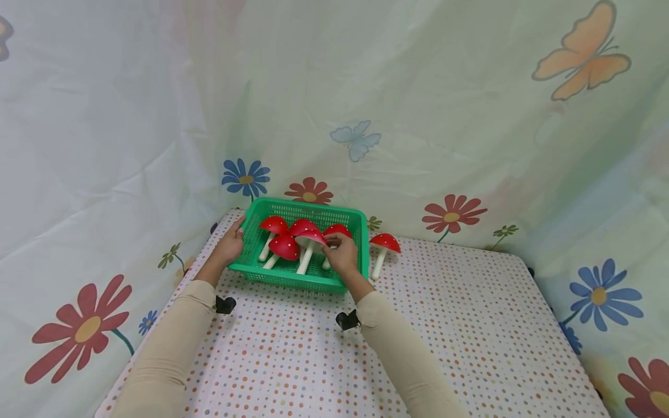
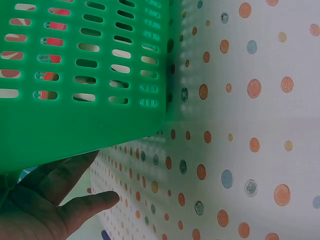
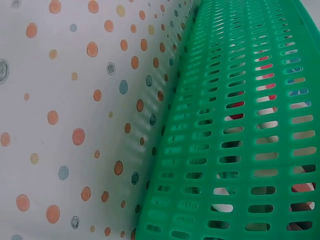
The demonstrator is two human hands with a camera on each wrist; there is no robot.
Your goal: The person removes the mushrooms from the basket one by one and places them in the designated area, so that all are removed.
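My left hand point(image 1: 229, 245) rests against the left end of a green plastic basket point(image 1: 300, 283). In the left wrist view its fingers lie along the outside of the basket wall, and the thumb stands out straight, away from the basket. Over the basket, my right hand point(image 1: 342, 253) pinches the cap edge of a toy mushroom point(image 1: 310, 237) with a red, white-spotted cap and a white stem. Several more such mushrooms point(image 1: 284, 248) lie in the basket. One of them, with its red cap point(image 1: 337, 230), is partly hidden behind my right hand. The right wrist view shows only the slotted basket wall point(image 3: 235, 130).
Just right of the basket, another red-capped mushroom point(image 1: 384, 244) lies on the table. A white cloth with coloured dots point(image 1: 460, 325) covers the tabletop. Behind it hangs a pale curtain point(image 1: 418, 145) printed with flowers and butterflies, and it closes in both sides.
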